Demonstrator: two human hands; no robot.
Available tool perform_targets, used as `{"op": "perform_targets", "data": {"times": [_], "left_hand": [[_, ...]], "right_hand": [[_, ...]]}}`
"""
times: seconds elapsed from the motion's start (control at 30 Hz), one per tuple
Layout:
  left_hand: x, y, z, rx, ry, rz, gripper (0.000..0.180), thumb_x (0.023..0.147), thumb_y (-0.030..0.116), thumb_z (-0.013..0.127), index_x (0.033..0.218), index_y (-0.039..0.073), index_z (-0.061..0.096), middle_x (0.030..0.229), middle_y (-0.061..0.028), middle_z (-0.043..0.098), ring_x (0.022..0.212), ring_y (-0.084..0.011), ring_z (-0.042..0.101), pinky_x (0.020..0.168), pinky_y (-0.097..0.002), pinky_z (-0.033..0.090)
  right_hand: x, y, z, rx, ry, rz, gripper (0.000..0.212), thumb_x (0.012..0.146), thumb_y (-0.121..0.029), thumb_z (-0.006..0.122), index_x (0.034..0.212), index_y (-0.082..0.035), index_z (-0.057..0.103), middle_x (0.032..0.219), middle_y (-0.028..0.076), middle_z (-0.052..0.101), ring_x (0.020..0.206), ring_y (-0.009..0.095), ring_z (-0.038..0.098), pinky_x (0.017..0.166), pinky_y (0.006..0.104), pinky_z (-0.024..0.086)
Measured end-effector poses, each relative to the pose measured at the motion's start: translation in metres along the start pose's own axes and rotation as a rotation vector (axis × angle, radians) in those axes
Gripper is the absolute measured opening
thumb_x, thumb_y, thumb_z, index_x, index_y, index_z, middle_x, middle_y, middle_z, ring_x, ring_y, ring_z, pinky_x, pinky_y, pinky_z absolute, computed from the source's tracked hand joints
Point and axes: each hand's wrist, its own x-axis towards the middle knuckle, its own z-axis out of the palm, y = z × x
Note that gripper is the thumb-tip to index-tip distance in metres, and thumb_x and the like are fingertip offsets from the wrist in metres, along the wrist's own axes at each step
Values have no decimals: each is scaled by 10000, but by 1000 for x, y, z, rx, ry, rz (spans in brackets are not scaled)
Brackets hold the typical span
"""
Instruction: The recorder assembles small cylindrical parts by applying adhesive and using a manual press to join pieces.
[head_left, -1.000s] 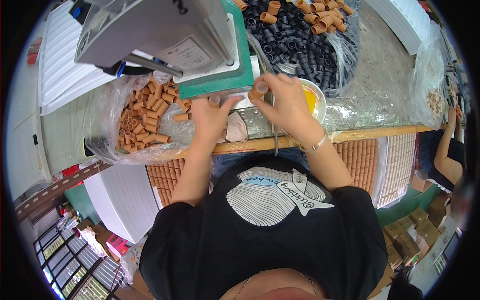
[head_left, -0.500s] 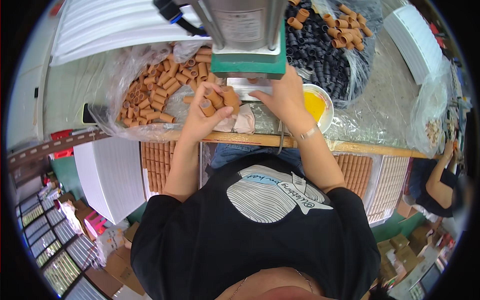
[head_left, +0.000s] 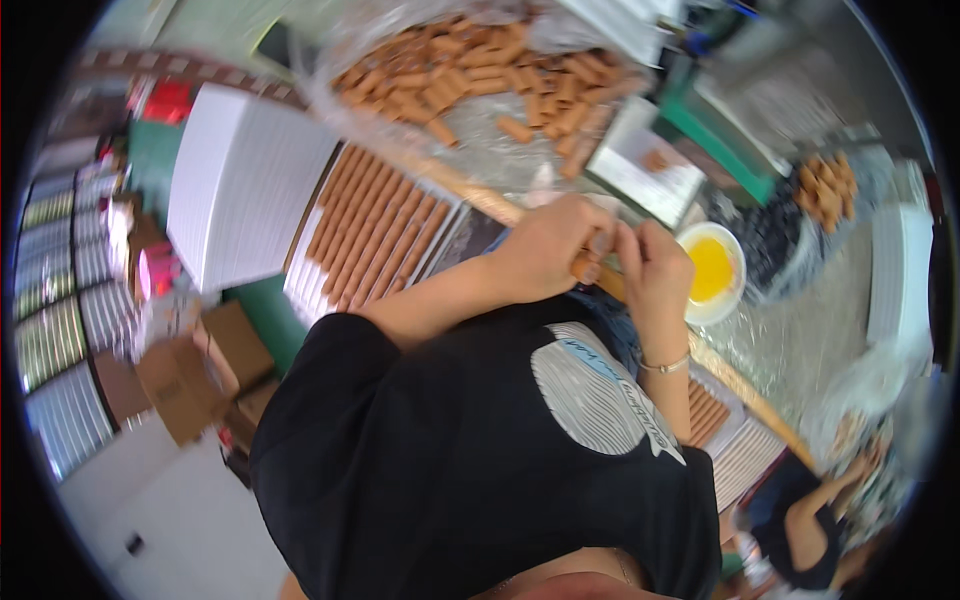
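My left hand (head_left: 562, 243) is closed around small brown tubes (head_left: 583, 264) just in front of the table edge, mostly hidden by my fingers. Touching or nearly touching it is my right hand (head_left: 657, 268), its fingers curled and pressed together; whatever they hold cannot be made out. Beyond my hands, a press with a green plate (head_left: 722, 150) stands over a pale metal base (head_left: 648, 175), on which a small brown piece (head_left: 655, 160) lies. A white bowl (head_left: 738, 290) of yellow liquid sits just right of my right hand.
Loose brown tubes (head_left: 440, 90) lie heaped on plastic film at the far left. Black parts (head_left: 765, 240) and more brown tubes (head_left: 826, 190) are at the right. Below the wooden table edge (head_left: 470, 190), a tray (head_left: 375, 230) holds rows of brown tubes beside stacked white trays (head_left: 235, 190). Another person (head_left: 810, 520) works at lower right.
The view has swung, turning the scene and bringing the left tray into fuller sight. My right hand has left the press, and both hands have come together nearer my body.
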Motion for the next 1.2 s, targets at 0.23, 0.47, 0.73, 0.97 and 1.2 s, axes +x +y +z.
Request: {"op": "perform_targets", "data": {"times": [0.23,0.47,0.73,0.97,1.2], "left_hand": [[-52,11,-71,-73,-256,-517,415,730,73,777,1042,103,504,970,-96,606,892,-288,626,737,-380,494],[-284,-92,-260,496,-3,-1257,402,647,87,847,958,7,606,882,-101,684,881,-226,667,773,-352,525],[-401,-168,-303,527,49,-1436,312,583,55,836,750,30,574,737,-69,657,686,-177,639,643,-329,545],[-409,-208,-318,368,-193,-1502,317,621,116,843,781,27,584,711,-10,620,660,-128,594,614,-309,532],[-466,-237,-324,356,337,-1387,372,832,212,749,1154,44,668,996,-80,682,874,-135,638,740,-283,528]], "right_hand": [[-6,-26,6,158,-500,-62,258,874,-250,675,735,-37,630,643,185,582,597,380,589,544,423,455],[-3,-50,13,159,-597,-153,196,796,-183,753,879,-32,660,672,84,593,568,267,574,552,363,451],[-2,-65,26,41,-687,-276,199,765,-164,768,877,-41,659,703,77,599,632,256,585,616,355,450],[-6,-75,33,-33,-706,-266,195,761,-156,768,884,-45,666,723,78,612,662,261,601,640,358,457],[-3,-82,35,-15,-737,-301,204,749,-73,760,910,-8,653,752,94,609,628,224,581,604,324,458]]}}
